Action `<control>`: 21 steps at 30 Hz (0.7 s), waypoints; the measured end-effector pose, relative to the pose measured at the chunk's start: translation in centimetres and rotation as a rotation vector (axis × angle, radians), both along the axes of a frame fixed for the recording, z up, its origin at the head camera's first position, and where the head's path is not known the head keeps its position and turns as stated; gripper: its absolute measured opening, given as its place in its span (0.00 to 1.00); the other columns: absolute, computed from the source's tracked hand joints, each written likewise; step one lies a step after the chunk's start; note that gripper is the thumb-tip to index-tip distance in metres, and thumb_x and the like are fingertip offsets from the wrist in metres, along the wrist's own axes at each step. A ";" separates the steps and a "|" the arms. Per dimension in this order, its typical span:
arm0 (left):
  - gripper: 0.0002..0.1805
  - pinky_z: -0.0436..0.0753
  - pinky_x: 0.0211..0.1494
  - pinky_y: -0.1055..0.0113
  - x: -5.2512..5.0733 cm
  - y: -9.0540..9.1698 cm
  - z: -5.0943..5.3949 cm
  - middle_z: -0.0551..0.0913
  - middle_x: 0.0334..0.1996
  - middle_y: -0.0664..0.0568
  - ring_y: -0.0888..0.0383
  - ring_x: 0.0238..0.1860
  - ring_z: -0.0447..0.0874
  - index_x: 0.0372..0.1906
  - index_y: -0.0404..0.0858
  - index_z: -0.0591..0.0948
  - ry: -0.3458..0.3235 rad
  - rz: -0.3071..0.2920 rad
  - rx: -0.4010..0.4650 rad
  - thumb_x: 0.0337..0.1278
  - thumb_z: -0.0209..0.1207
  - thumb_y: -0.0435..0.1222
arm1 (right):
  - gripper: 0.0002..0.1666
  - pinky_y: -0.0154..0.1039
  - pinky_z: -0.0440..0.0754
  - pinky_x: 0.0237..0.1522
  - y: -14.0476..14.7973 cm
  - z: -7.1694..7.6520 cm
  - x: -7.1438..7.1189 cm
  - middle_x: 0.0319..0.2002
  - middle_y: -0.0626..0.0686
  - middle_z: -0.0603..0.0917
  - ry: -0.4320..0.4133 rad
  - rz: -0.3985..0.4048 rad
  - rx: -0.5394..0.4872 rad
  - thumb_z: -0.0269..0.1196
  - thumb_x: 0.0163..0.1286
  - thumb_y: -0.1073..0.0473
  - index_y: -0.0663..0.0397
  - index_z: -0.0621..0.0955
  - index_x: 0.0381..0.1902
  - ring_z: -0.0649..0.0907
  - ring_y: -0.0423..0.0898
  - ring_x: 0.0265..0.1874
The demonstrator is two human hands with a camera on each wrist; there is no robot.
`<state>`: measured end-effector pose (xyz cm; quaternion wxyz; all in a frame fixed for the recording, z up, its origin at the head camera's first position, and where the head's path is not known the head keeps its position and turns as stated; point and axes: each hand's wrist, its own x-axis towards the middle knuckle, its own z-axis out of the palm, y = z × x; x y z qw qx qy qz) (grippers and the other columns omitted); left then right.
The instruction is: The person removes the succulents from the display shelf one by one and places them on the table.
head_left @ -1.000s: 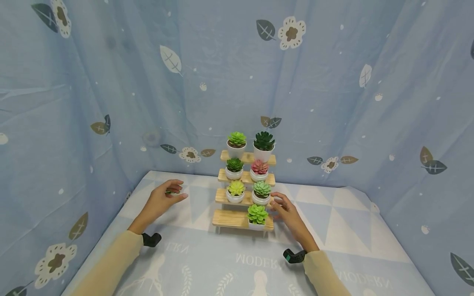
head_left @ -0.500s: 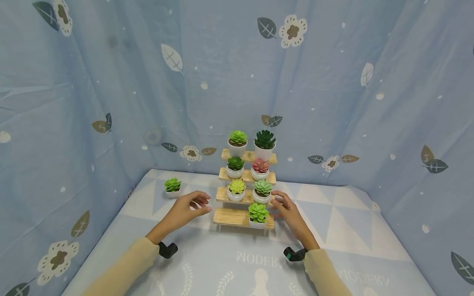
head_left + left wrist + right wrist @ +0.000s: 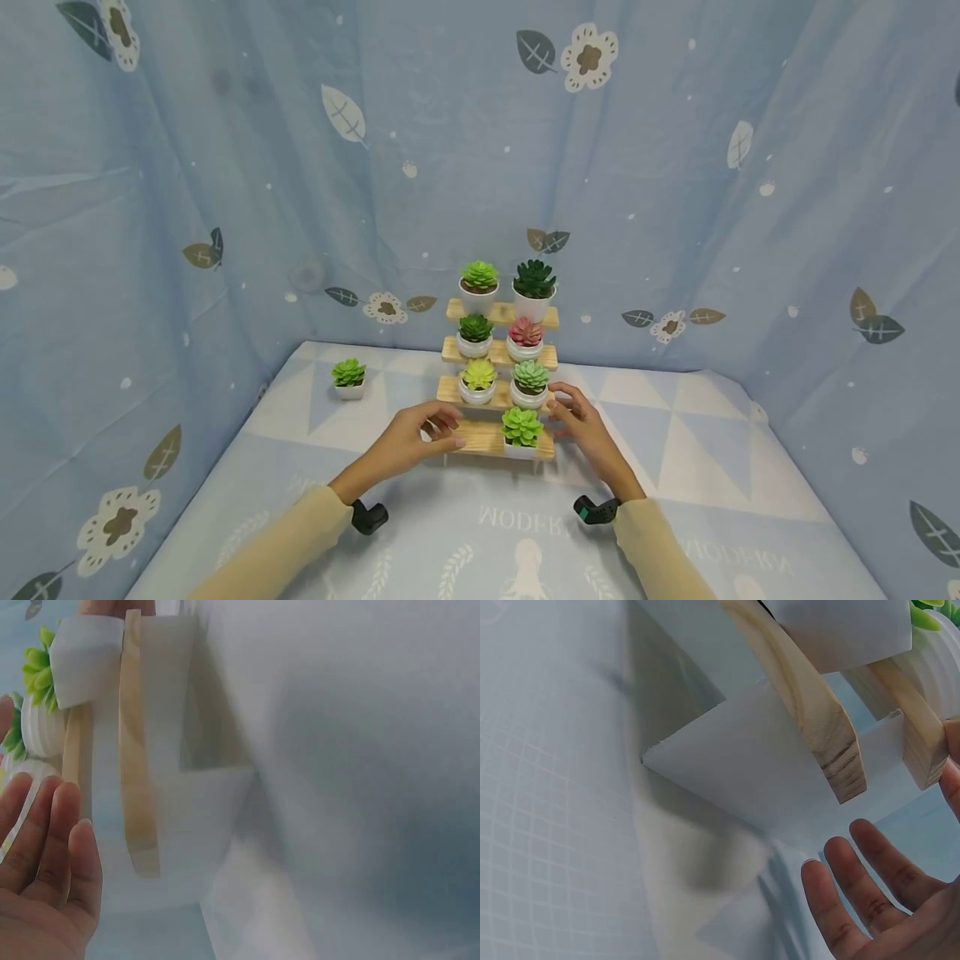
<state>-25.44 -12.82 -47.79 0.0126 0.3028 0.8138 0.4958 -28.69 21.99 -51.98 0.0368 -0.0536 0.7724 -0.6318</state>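
A tiered wooden plant stand [image 3: 478, 437] holds small potted succulents, two on each of its upper three shelves. On the right end of the bottom shelf sits one bright green succulent [image 3: 522, 430] in a white pot. My left hand [image 3: 411, 440] is at that shelf's left end with fingers loosely bent, gripping nothing; in the left wrist view its fingers [image 3: 56, 855] are apart from the bottom board [image 3: 135, 772]. At the stand's right side is my right hand [image 3: 588, 427]. The right wrist view shows a fingertip against a shelf end [image 3: 928, 754], the other fingers spread loosely.
Another green succulent [image 3: 349, 379] in a white pot stands alone on the patterned cloth [image 3: 675, 467] at the back left. A blue printed curtain [image 3: 450, 167] hangs close behind the stand and along both sides.
My left hand has let go of the green succulent at the back left and come rightward to the stand's left end. My right hand has stayed by the stand's right side.
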 end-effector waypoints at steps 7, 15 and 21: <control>0.23 0.83 0.45 0.59 0.3 1.6 -0.6 0.84 0.47 0.46 0.53 0.43 0.83 0.59 0.39 0.82 -0.028 -0.017 0.038 0.62 0.72 0.41 | 0.29 0.61 0.80 0.56 0.0 -0.1 -0.2 0.63 0.62 0.77 -0.028 0.002 -0.020 0.59 0.78 0.39 0.33 0.70 0.72 0.79 0.62 0.59; 0.25 0.84 0.47 0.62 0.4 3.3 -0.8 0.84 0.49 0.45 0.54 0.44 0.84 0.61 0.39 0.81 -0.049 -0.054 0.056 0.62 0.72 0.42 | 0.28 0.60 0.81 0.55 0.1 0.2 -0.1 0.59 0.61 0.81 -0.035 -0.010 -0.027 0.58 0.79 0.40 0.35 0.70 0.72 0.81 0.62 0.56; 0.29 0.84 0.47 0.62 0.5 4.5 -1.0 0.84 0.51 0.47 0.52 0.46 0.84 0.63 0.39 0.80 -0.039 -0.049 0.015 0.62 0.72 0.47 | 0.27 0.64 0.78 0.58 0.0 0.8 0.2 0.59 0.62 0.81 -0.058 -0.002 -0.038 0.59 0.80 0.43 0.36 0.70 0.72 0.80 0.64 0.57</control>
